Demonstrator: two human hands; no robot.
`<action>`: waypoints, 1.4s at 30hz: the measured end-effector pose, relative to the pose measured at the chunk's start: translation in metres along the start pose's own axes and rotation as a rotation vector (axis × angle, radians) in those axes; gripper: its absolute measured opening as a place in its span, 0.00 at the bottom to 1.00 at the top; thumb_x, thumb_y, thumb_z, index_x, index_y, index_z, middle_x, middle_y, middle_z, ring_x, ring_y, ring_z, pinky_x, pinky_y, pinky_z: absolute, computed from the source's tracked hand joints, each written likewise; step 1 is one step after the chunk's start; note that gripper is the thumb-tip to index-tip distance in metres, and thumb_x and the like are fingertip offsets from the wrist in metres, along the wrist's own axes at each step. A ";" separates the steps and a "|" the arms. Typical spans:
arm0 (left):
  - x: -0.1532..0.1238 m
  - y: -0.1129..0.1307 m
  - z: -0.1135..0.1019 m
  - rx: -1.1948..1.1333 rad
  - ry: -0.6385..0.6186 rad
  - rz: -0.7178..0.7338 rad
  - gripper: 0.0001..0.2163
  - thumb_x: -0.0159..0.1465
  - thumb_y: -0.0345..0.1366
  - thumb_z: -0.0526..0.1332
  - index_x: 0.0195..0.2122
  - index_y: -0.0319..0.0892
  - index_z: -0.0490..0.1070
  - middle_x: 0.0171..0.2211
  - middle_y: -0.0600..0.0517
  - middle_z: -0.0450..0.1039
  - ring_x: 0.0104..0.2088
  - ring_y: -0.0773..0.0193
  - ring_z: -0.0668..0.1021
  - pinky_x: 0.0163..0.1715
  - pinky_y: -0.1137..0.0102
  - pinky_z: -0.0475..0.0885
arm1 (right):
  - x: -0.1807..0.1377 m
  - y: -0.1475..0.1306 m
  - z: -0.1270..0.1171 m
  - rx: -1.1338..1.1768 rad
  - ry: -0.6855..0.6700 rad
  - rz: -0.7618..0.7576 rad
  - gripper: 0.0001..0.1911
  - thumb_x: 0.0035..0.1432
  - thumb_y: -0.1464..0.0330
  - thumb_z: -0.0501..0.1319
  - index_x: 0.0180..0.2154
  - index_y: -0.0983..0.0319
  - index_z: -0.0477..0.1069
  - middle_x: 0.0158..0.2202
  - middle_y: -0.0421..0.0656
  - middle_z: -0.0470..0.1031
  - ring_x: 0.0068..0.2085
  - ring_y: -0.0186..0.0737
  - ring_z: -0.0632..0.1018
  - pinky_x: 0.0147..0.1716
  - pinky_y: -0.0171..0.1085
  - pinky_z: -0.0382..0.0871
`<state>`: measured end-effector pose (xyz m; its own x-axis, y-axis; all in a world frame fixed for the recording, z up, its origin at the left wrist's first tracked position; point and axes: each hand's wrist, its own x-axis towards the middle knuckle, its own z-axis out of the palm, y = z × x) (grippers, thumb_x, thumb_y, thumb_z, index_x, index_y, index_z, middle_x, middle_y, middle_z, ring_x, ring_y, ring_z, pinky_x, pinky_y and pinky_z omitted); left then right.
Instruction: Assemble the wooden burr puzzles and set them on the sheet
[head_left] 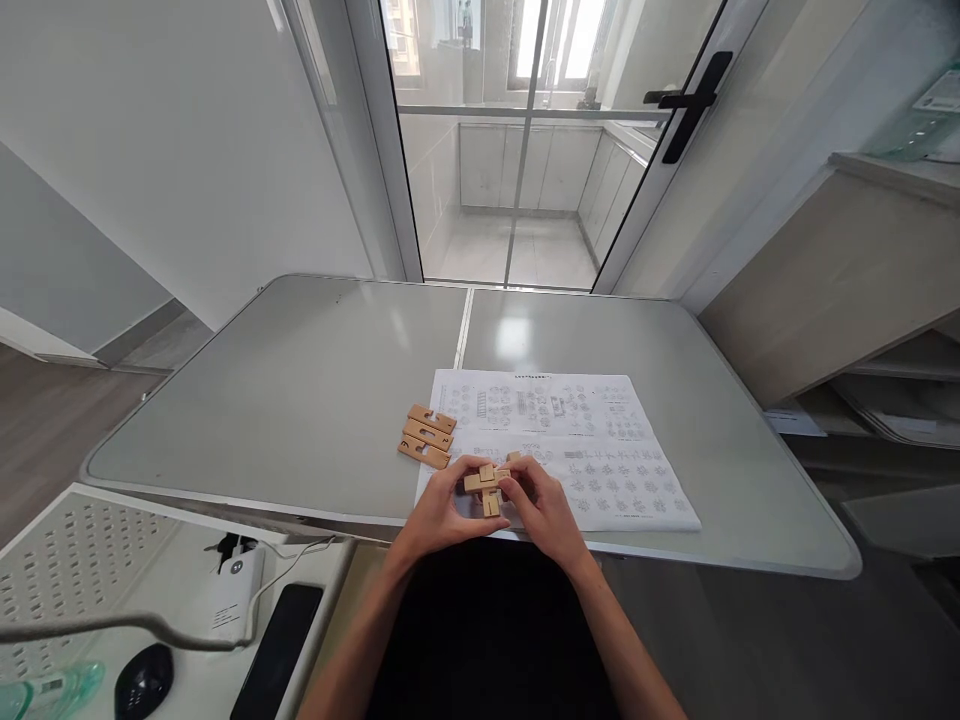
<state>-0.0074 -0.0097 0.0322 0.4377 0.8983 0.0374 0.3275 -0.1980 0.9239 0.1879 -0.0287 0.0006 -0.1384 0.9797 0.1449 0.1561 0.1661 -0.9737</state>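
Over the instruction sheet (570,440), interlocked wooden pieces (486,486) are pinched by fingers of left hand (442,510) and right hand (544,510); uneven pressure could likely scatter them.

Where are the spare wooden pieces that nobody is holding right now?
The three loose wooden pieces lie side by side on the grey table, just off the left edge of the instruction sheet, slightly left of and beyond the left hand.

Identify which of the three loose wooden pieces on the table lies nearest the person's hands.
The frontmost wooden piece, at the near end of the row of three. It lies closest to the left hand; the other two lie farther back toward the door.
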 end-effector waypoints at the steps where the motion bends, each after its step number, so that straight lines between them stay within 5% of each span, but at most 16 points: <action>1: 0.000 0.000 0.000 0.003 0.004 0.003 0.28 0.54 0.44 0.77 0.53 0.44 0.70 0.43 0.52 0.77 0.41 0.60 0.79 0.44 0.67 0.74 | 0.000 0.000 0.000 -0.002 0.005 0.000 0.12 0.73 0.56 0.57 0.43 0.58 0.71 0.33 0.39 0.73 0.32 0.39 0.74 0.34 0.37 0.69; 9: 0.000 -0.003 0.002 0.018 0.025 0.010 0.29 0.53 0.46 0.78 0.52 0.44 0.70 0.43 0.51 0.78 0.41 0.59 0.79 0.44 0.66 0.74 | 0.000 -0.001 0.000 -0.035 0.040 0.000 0.12 0.72 0.56 0.58 0.42 0.58 0.71 0.31 0.38 0.71 0.31 0.37 0.72 0.32 0.36 0.66; 16: 0.000 -0.002 0.004 -0.012 0.053 -0.003 0.28 0.55 0.44 0.76 0.54 0.44 0.70 0.46 0.49 0.78 0.44 0.57 0.80 0.47 0.64 0.75 | 0.002 -0.003 0.003 0.044 0.045 0.028 0.15 0.72 0.54 0.58 0.43 0.59 0.72 0.36 0.42 0.78 0.35 0.41 0.79 0.36 0.38 0.74; 21: 0.000 -0.006 0.005 -0.096 0.120 -0.047 0.28 0.57 0.44 0.76 0.56 0.44 0.69 0.49 0.46 0.79 0.49 0.54 0.81 0.51 0.62 0.76 | -0.002 -0.006 -0.004 -0.062 0.237 -0.001 0.16 0.72 0.55 0.57 0.48 0.59 0.74 0.46 0.48 0.80 0.48 0.47 0.80 0.49 0.44 0.75; 24: 0.000 -0.007 0.005 -0.145 0.140 -0.058 0.28 0.58 0.43 0.75 0.56 0.44 0.68 0.50 0.45 0.79 0.49 0.54 0.81 0.52 0.61 0.76 | -0.008 -0.009 -0.015 -0.180 0.313 0.037 0.14 0.72 0.56 0.59 0.46 0.59 0.75 0.45 0.47 0.80 0.47 0.48 0.79 0.48 0.45 0.74; 33: 0.000 -0.008 0.006 -0.164 0.130 -0.054 0.29 0.58 0.43 0.75 0.57 0.43 0.68 0.50 0.44 0.79 0.49 0.54 0.81 0.53 0.60 0.77 | -0.022 -0.004 -0.018 -0.485 0.199 0.006 0.15 0.68 0.57 0.65 0.51 0.57 0.73 0.48 0.49 0.75 0.48 0.52 0.77 0.48 0.49 0.74; 42: 0.000 -0.011 0.005 -0.091 0.145 -0.033 0.33 0.56 0.44 0.77 0.61 0.45 0.69 0.51 0.45 0.78 0.51 0.53 0.81 0.53 0.60 0.77 | -0.024 -0.005 -0.021 -0.451 0.176 0.031 0.15 0.69 0.54 0.63 0.46 0.57 0.75 0.42 0.47 0.79 0.39 0.48 0.79 0.41 0.45 0.75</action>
<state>-0.0064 -0.0094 0.0196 0.3005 0.9522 0.0552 0.2592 -0.1372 0.9560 0.2113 -0.0509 0.0058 0.0344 0.9827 0.1821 0.5712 0.1302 -0.8104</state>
